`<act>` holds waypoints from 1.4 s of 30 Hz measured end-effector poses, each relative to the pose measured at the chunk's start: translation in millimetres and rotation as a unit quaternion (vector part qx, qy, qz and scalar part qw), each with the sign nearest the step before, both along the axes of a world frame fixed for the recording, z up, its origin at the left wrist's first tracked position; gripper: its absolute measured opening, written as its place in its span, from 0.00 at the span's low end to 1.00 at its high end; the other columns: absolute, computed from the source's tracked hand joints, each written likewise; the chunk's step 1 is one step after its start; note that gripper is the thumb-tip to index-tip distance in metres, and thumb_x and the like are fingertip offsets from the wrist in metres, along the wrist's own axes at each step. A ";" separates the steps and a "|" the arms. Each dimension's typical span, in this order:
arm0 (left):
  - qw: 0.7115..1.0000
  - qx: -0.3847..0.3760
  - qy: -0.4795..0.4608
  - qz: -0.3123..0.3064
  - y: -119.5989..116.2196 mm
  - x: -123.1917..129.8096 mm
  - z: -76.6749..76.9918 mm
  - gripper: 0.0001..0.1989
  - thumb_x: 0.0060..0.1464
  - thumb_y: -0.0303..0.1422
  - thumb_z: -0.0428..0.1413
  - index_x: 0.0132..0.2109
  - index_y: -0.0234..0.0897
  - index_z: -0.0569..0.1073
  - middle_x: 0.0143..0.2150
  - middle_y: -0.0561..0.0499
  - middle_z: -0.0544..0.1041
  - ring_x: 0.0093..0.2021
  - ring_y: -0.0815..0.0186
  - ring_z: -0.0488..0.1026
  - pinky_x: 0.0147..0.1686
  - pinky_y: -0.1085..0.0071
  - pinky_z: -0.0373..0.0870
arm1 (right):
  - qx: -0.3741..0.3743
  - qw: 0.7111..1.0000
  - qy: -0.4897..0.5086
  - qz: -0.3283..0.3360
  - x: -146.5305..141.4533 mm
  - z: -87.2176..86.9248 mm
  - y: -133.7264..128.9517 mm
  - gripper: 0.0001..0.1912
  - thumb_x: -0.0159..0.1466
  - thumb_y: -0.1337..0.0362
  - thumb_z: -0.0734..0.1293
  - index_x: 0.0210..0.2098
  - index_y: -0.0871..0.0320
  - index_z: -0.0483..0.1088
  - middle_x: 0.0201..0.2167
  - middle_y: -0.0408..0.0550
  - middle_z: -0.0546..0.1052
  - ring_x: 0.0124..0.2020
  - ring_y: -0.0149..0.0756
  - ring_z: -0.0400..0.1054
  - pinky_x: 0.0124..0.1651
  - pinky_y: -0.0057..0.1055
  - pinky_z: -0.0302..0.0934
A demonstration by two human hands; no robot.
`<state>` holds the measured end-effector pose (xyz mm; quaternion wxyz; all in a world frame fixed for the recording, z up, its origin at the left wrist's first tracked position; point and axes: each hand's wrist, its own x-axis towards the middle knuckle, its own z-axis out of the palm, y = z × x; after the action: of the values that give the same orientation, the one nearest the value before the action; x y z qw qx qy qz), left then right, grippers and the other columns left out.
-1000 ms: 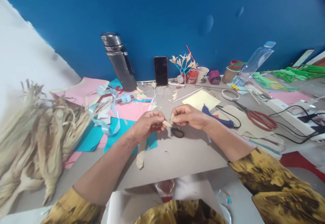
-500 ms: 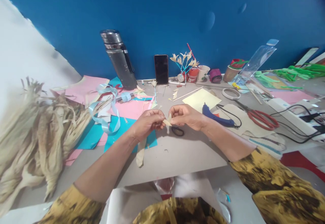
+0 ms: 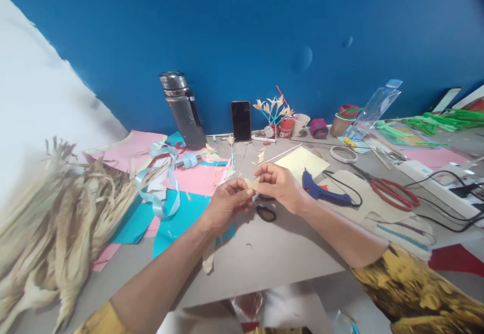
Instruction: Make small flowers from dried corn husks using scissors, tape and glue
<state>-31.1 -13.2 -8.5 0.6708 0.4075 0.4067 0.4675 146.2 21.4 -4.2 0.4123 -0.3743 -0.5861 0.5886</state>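
A small piece of pale dried husk (image 3: 250,183) is pinched between my two hands above the middle of the table. My left hand (image 3: 231,200) holds its left side, thumb against the fingers. On the other side my right hand (image 3: 275,185) grips it between thumb and fingertips. Just below the hands lie the black handles of small scissors (image 3: 266,214), their blades hidden. A longer husk strip (image 3: 208,260) lies partly under my left wrist. To the right of my right hand is a blue glue gun (image 3: 325,192).
Dried husks (image 3: 71,213) heap at the left. A thermos (image 3: 183,109), a phone (image 3: 241,121) and husk flowers (image 3: 273,109) stand along the wall. Red-handled scissors (image 3: 395,194) and a power strip (image 3: 438,182) lie right. Blue ribbon (image 3: 176,198) curls over coloured paper.
The view has tilted up, so the table sits lower in the picture. Both hands remain together on the husk piece, with less of it showing between the fingers.
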 end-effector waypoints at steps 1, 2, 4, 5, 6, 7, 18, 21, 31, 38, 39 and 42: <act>1.000 -0.002 -0.001 0.006 -0.4 0.5 -0.1 0.16 0.43 0.36 0.70 0.30 0.34 0.71 0.24 0.54 0.72 0.24 0.73 0.68 0.26 0.76 0.64 | 0.006 1.000 -0.004 0.001 -0.2 -1.2 -0.4 0.17 0.54 0.61 0.74 0.40 0.58 0.69 0.23 0.36 0.69 0.22 0.25 0.59 0.26 0.25 0.51; 1.000 -0.003 -0.001 0.009 -0.6 0.7 0.1 0.15 0.43 0.36 0.70 0.30 0.34 0.71 0.24 0.54 0.72 0.24 0.72 0.68 0.26 0.76 0.64 | 0.011 1.000 -0.008 0.003 -0.2 -2.2 -0.8 0.17 0.55 0.60 0.74 0.41 0.57 0.69 0.24 0.36 0.70 0.23 0.26 0.60 0.27 0.25 0.52; 1.000 -0.007 -0.001 0.013 -1.0 0.8 1.1 0.15 0.43 0.36 0.69 0.31 0.34 0.72 0.24 0.54 0.72 0.24 0.72 0.68 0.25 0.76 0.64 | 0.021 1.000 -0.021 0.005 0.1 -3.1 -1.4 0.17 0.56 0.60 0.73 0.42 0.57 0.69 0.25 0.37 0.71 0.24 0.27 0.62 0.28 0.25 0.54; 1.000 -0.008 0.001 0.013 -1.2 0.8 1.6 0.15 0.44 0.36 0.69 0.31 0.34 0.72 0.24 0.53 0.72 0.24 0.72 0.68 0.25 0.76 0.64 | 0.027 0.999 -0.031 0.004 0.5 -2.8 -1.6 0.16 0.56 0.60 0.73 0.42 0.56 0.69 0.26 0.37 0.72 0.24 0.27 0.63 0.28 0.26 0.55; 1.000 -0.006 0.004 0.014 -1.2 1.0 1.8 0.14 0.44 0.36 0.69 0.31 0.34 0.72 0.24 0.53 0.72 0.24 0.72 0.68 0.25 0.76 0.64 | 0.033 0.999 -0.042 0.002 0.8 -2.2 -1.8 0.16 0.56 0.60 0.73 0.43 0.56 0.69 0.26 0.38 0.73 0.24 0.27 0.63 0.29 0.26 0.55; 1.000 -0.002 0.010 0.017 -1.3 1.2 1.8 0.14 0.44 0.36 0.69 0.31 0.34 0.72 0.24 0.53 0.72 0.24 0.72 0.68 0.25 0.75 0.64 | 0.040 0.998 -0.054 -0.001 1.3 -1.2 -2.0 0.16 0.57 0.60 0.73 0.43 0.56 0.69 0.26 0.38 0.73 0.25 0.28 0.63 0.29 0.26 0.55; 0.999 0.028 0.025 -0.001 -2.0 1.2 2.2 0.13 0.48 0.37 0.67 0.30 0.35 0.72 0.25 0.52 0.74 0.25 0.71 0.69 0.27 0.75 0.66 | 0.023 1.000 -0.016 -0.008 1.5 3.9 -4.1 0.15 0.56 0.62 0.72 0.42 0.57 0.72 0.27 0.39 0.74 0.26 0.28 0.65 0.30 0.26 0.57; 0.999 0.036 0.023 0.011 -2.1 0.9 3.1 0.12 0.48 0.36 0.67 0.30 0.34 0.72 0.26 0.51 0.75 0.26 0.70 0.71 0.26 0.74 0.67 | 0.019 1.000 -0.013 -0.005 1.8 4.0 -3.2 0.15 0.56 0.63 0.72 0.42 0.58 0.72 0.26 0.39 0.73 0.25 0.27 0.64 0.28 0.26 0.55; 0.999 0.020 0.009 0.032 -2.3 2.5 4.9 0.13 0.43 0.33 0.70 0.29 0.34 0.72 0.26 0.52 0.76 0.24 0.70 0.73 0.24 0.75 0.68 | 0.049 0.997 -0.057 -0.026 1.6 6.1 -3.4 0.15 0.54 0.67 0.69 0.41 0.58 0.71 0.25 0.37 0.73 0.23 0.26 0.62 0.27 0.25 0.54; 1.000 0.023 -0.010 0.014 0.1 -1.0 1.1 0.13 0.43 0.32 0.70 0.30 0.33 0.74 0.28 0.51 0.77 0.26 0.70 0.73 0.25 0.75 0.68 | 0.070 0.995 -0.057 -0.045 0.8 9.9 -5.8 0.14 0.53 0.67 0.68 0.41 0.59 0.70 0.26 0.38 0.73 0.24 0.27 0.62 0.28 0.25 0.55; 1.000 0.021 -0.011 0.016 0.5 -0.8 0.3 0.13 0.42 0.32 0.70 0.30 0.33 0.74 0.27 0.52 0.77 0.25 0.70 0.73 0.24 0.75 0.68 | 0.072 0.995 -0.055 -0.044 0.5 10.0 -6.0 0.14 0.54 0.66 0.69 0.41 0.59 0.70 0.26 0.38 0.73 0.25 0.27 0.63 0.29 0.25 0.56; 0.999 0.015 -0.016 0.026 1.3 0.1 -1.2 0.13 0.42 0.32 0.70 0.30 0.33 0.73 0.27 0.51 0.77 0.25 0.71 0.72 0.24 0.76 0.67 | 0.075 0.995 -0.047 -0.043 -1.3 9.7 -7.0 0.13 0.54 0.66 0.69 0.40 0.59 0.70 0.27 0.39 0.74 0.26 0.28 0.64 0.30 0.26 0.57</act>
<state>-31.0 -12.0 -9.7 0.6585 0.3996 0.3990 0.4975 145.0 14.4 5.5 0.4360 -0.3940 -0.6312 0.5063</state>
